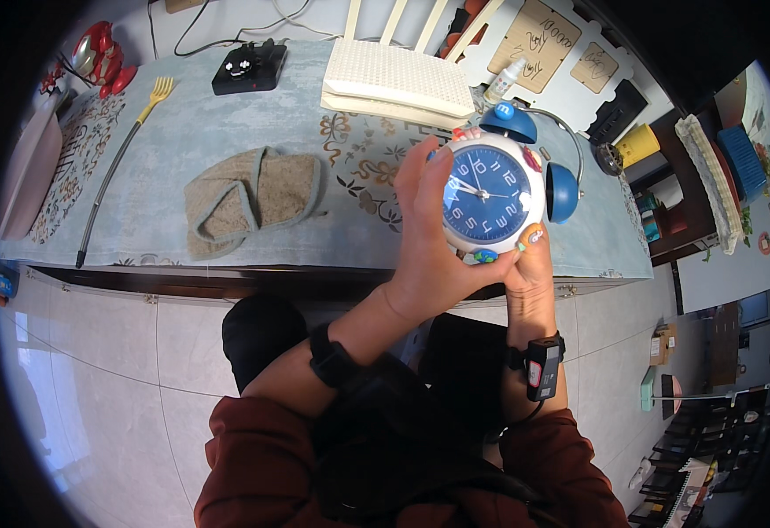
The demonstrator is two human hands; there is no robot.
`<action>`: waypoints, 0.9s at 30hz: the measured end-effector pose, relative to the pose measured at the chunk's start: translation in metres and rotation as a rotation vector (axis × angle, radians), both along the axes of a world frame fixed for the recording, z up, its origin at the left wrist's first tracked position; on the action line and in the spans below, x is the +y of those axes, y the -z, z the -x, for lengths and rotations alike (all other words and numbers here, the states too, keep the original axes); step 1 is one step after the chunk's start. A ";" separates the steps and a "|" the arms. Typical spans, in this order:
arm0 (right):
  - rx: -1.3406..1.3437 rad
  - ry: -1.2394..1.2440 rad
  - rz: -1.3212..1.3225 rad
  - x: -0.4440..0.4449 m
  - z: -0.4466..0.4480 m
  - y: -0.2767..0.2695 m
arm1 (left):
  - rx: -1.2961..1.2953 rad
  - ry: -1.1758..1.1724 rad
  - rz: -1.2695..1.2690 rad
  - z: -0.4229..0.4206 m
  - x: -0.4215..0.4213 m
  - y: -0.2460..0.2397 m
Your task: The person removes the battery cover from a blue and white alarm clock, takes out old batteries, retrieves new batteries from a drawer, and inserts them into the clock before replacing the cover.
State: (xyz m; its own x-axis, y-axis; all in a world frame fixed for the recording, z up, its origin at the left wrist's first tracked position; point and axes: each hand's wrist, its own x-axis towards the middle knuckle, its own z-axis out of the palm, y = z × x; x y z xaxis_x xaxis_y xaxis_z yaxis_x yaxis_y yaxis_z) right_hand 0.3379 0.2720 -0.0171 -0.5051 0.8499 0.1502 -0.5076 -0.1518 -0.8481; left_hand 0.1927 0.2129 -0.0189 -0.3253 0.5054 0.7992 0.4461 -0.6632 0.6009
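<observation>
A white twin-bell alarm clock [490, 198] with a blue dial faces me, tilted so that its two blue bells point to the upper right. Small colourful figures decorate its rim. My left hand [428, 231] grips the clock's left side, fingers over the upper rim and thumb along the bottom. From below and behind, my right hand [530, 267] supports the lower right of the case; most of its fingers are hidden by the clock. Left of the hands, a folded beige cloth [286, 185] with grey-green edging lies on the patterned tablecloth [153, 145].
Behind the clock stand a white router [398, 79] with antennas and a small spray bottle [505, 82]. A black box [249, 69], a fork-ended telescopic back scratcher [120, 152], a red figurine [102, 59] and a pink basin [31, 171] are to the left. At right lies a yellow cup [639, 145].
</observation>
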 end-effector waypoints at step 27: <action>-0.083 0.115 0.080 -0.003 0.005 -0.003 | -0.003 -0.019 0.016 0.000 0.001 0.000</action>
State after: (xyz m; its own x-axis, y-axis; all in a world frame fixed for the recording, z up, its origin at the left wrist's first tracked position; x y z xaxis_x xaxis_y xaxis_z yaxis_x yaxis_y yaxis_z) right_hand 0.3325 0.2687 -0.0138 -0.4121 0.9102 0.0413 -0.4541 -0.1659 -0.8754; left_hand 0.1923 0.2138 -0.0186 -0.3371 0.5118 0.7902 0.4570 -0.6448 0.6127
